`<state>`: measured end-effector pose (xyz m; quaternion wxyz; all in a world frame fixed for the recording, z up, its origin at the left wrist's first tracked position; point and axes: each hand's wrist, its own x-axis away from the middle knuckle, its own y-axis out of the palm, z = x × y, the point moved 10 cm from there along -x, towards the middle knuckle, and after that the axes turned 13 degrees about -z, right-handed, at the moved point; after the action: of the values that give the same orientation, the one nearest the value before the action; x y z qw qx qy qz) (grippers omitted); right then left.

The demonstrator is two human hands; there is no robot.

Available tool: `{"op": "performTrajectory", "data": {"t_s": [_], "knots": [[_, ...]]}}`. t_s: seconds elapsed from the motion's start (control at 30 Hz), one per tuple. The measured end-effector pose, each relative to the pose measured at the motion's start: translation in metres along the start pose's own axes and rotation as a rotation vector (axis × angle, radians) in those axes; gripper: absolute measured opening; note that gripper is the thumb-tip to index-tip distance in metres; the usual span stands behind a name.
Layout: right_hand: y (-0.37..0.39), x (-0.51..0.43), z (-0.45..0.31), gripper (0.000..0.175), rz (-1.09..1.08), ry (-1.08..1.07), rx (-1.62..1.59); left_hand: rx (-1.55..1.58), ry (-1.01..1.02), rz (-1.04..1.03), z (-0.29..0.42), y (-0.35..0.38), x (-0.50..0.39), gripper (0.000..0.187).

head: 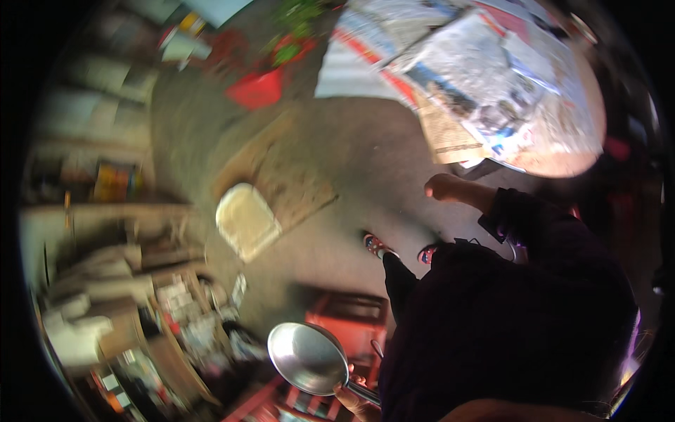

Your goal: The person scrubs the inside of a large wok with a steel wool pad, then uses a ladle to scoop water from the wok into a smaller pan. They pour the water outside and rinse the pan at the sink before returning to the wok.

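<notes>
My left hand (354,396), at the bottom of the view, grips the dark handle of a shiny metal pan (308,358) close to its bowl. The pan's hollow side faces the camera. My right hand (444,188) hangs below the near edge of a round table (569,164), its fingers curled and no object visible in it. Sheets of newspaper (474,68) cover much of that tabletop. Below the pan and beside it are a red plastic stool (345,314) and other red slatted furniture, partly blurred.
A pale, rounded seat or panel (248,221) lies ahead on the floor. Farther off are a red container (257,88) and a green plant (298,18). Cluttered wooden shelving (174,343) fills the lower left. My feet, in patterned footwear (377,245), are on the floor.
</notes>
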<state>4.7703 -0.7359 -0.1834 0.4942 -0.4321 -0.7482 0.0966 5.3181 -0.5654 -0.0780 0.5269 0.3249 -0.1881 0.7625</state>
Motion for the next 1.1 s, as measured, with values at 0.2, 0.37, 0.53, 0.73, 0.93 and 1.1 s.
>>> {"op": "performTrajectory", "data": {"t_s": [0.2, 0.37, 0.53, 0.73, 0.93, 1.1], "knots": [[-0.003, 0.039, 0.017, 0.025, 0.094, 0.259, -0.248, -0.200, -0.100, -0.600, 0.102, 0.130, -0.145, 0.037], [0.044, 0.122, 0.058, 0.019, 0.225, 0.436, -0.238, -0.537, -0.002, -0.893, 0.177, 0.251, -0.185, 0.038], [0.157, 0.235, 0.120, 0.010, 0.305, 0.692, -0.696, -0.591, 0.184, -0.979, 0.189, 0.367, -0.153, 0.034], [0.302, 0.356, 0.177, 0.021, 0.453, 0.927, -1.234, -0.729, 0.230, -1.192, 0.102, 0.438, -0.030, 0.030], [0.436, 0.540, 0.265, 0.016, 0.618, 1.231, -0.927, -0.926, -0.026, -1.361, -0.035, 0.516, 0.086, 0.041], [0.538, 0.660, 0.273, 0.020, 0.874, 1.417, -1.216, -1.077, -0.175, -1.664, -0.132, 0.578, 0.216, 0.044]]}}
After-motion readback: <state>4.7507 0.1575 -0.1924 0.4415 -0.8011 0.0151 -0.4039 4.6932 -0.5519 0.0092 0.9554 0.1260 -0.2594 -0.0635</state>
